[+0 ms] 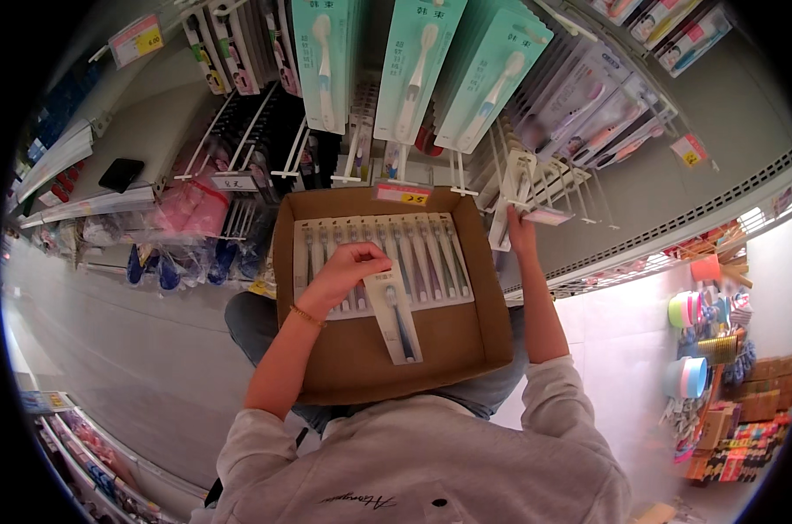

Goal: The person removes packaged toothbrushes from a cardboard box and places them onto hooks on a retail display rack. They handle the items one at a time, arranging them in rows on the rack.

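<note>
- The left hand (350,265) pinches the top end of a blister-packed toothbrush with a dark blue handle (402,325) between thumb and fingers; the pack slants down from this grip toward the person, over the bare part of the box floor.
- Just beyond and beneath that grip, a row of blister-packed toothbrushes (451,262) lies side by side, heads pointing away from the person.
- Around the grip stand the walls of an open cardboard box (499,327), set over the person's legs in jeans (258,325).
- The right hand (522,231), to the right of the left-hand grip and outside the box, has its fingers against a narrow pale package (500,229) by the display hooks; I cannot tell whether they clasp it.
- Farther beyond the left-hand grip hang teal toothbrush cards (411,70), with a pink-and-yellow price tag (403,194) nearer.
</note>
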### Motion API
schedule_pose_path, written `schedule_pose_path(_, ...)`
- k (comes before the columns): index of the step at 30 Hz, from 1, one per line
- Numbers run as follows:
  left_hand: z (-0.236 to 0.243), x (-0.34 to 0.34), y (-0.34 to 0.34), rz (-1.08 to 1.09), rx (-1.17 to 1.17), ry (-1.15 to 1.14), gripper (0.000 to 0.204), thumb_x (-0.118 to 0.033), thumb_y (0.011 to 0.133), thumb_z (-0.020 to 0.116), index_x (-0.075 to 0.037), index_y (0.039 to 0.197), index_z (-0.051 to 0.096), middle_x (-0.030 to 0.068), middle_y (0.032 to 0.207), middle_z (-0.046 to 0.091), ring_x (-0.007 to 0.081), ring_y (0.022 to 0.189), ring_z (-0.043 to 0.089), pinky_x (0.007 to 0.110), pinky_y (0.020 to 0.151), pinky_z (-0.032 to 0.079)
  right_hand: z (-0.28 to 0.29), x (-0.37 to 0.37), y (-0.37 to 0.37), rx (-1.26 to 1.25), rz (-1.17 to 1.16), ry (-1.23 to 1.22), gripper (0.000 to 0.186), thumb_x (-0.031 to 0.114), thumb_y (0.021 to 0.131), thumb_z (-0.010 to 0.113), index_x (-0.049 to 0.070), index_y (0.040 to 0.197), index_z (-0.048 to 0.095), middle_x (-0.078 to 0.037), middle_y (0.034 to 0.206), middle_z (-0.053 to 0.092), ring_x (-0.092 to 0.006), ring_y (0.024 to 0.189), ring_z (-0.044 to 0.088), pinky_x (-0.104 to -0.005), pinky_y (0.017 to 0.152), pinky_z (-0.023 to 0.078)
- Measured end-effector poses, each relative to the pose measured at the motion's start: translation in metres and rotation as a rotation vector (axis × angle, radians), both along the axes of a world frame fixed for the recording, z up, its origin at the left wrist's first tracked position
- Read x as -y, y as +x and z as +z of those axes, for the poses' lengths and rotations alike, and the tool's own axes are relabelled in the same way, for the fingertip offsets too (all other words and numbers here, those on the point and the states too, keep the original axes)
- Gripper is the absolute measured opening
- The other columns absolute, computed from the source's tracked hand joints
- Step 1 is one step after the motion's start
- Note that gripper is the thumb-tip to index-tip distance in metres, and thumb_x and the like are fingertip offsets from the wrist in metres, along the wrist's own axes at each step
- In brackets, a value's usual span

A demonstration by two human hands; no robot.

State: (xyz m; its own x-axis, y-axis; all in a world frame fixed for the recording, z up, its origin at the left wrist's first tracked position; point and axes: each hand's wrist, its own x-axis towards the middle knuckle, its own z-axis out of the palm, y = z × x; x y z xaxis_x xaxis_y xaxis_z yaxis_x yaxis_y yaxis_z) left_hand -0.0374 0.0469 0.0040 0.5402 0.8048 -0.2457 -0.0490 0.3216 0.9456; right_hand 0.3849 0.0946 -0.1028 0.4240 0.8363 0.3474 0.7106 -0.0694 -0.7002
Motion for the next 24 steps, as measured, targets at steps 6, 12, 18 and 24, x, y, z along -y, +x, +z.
schedule_pose_path(6, -0.012, 0.0, 0.001, -0.056, -0.051, -0.001, 0.012, -0.021, 0.086, 0.064, -0.008, 0.084, 0.065, -0.0058, 0.076, 0.06, 0.0006, 0.066, 0.051, 0.018, 0.052, 0.036, -0.015, -0.024, 0.001, -0.05, -0.039, -0.147, 0.053, 0.044, 0.091, 0.052, -0.008, 0.102, 0.054, -0.022, 0.091, 0.061, -0.0359, 0.089, 0.059, -0.0395, 0.078, 0.043)
schedule_pose_path(12, -0.025, -0.006, 0.008, -0.078, 0.018, -0.008, 0.013, -0.021, 0.087, 0.063, -0.008, 0.084, 0.064, -0.0062, 0.074, 0.059, 0.0008, 0.066, 0.049, 0.019, 0.054, 0.036, -0.013, -0.022, 0.0, -0.04, -0.026, -0.156, 0.063, 0.044, 0.084, 0.06, -0.007, 0.118, 0.049, -0.026, 0.103, 0.06, -0.0398, 0.1, 0.058, -0.0407, 0.084, 0.043)
schedule_pose_path(18, -0.032, -0.006, -0.001, 0.009, -0.006, -0.009, 0.012, -0.02, 0.088, 0.062, -0.009, 0.084, 0.063, -0.0061, 0.074, 0.058, 0.0009, 0.066, 0.05, 0.018, 0.055, 0.036, 0.094, 0.063, -0.092, 0.048, 0.152, -0.312, 0.059, 0.035, 0.081, 0.064, -0.004, 0.124, 0.05, -0.025, 0.118, 0.057, -0.0364, 0.111, 0.055, -0.0397, 0.094, 0.042)
schedule_pose_path(24, -0.015, 0.001, 0.008, 0.072, 0.046, -0.108, 0.009, -0.014, 0.089, 0.06, -0.006, 0.084, 0.061, -0.0024, 0.078, 0.059, 0.0053, 0.071, 0.054, 0.021, 0.06, 0.042, 0.1, 0.16, -0.168, -0.463, 0.615, -0.468, 0.046, 0.021, 0.086, 0.063, -0.002, 0.123, 0.051, -0.018, 0.112, 0.062, -0.0243, 0.105, 0.059, -0.0333, 0.089, 0.045)
